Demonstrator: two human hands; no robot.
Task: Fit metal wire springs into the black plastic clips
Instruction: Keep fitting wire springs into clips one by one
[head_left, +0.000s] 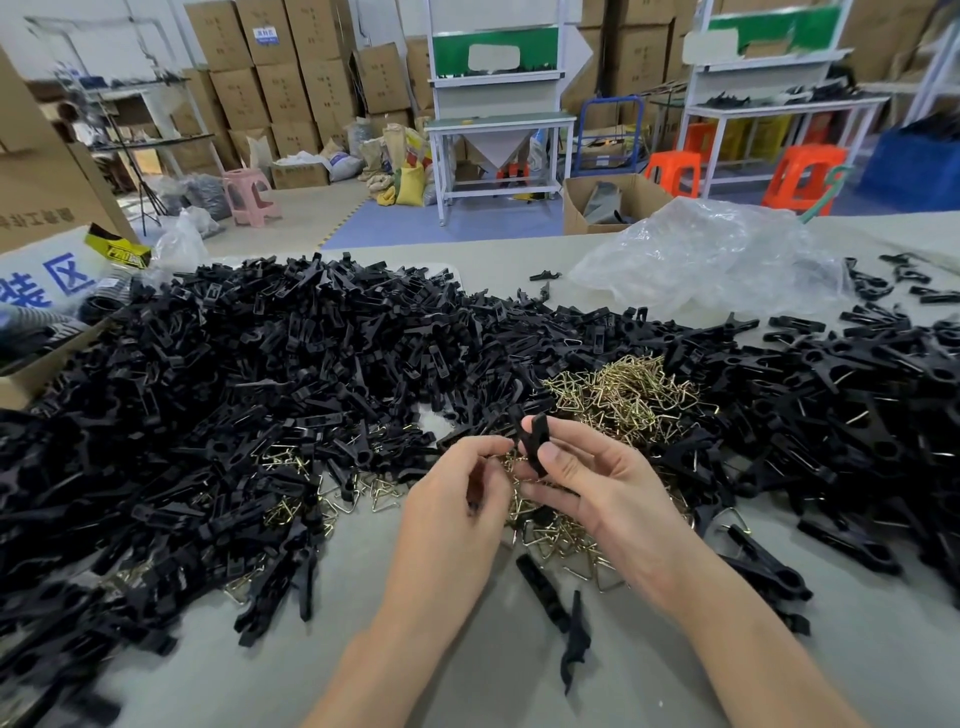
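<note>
Right now my right hand (597, 483) grips one black plastic clip (532, 441) between thumb and fingers, its end pointing up, above the near edge of the wire springs (623, 395). My left hand (457, 499) is curled, its fingertips touching the clip's left side; I cannot tell whether it pinches a spring.

The brass-coloured springs lie loose in a pile on the grey worktop (467, 675), not in any container. Around them spreads a big heap of black clip parts (260, 364) on the left, and clips with wire showing in them (857, 395) on the right. Two loose black pieces (545, 587) lie just in front of my wrists.

A crumpled clear plastic bag (717, 260) sits at the far right of the worktop; I cannot make out its contents. Beyond the worktop's far edge an open cardboard box (576, 208) stands on the floor with something dark grey inside. At the left edge another cardboard box (21, 384) holds dark items too blurred to name.
</note>
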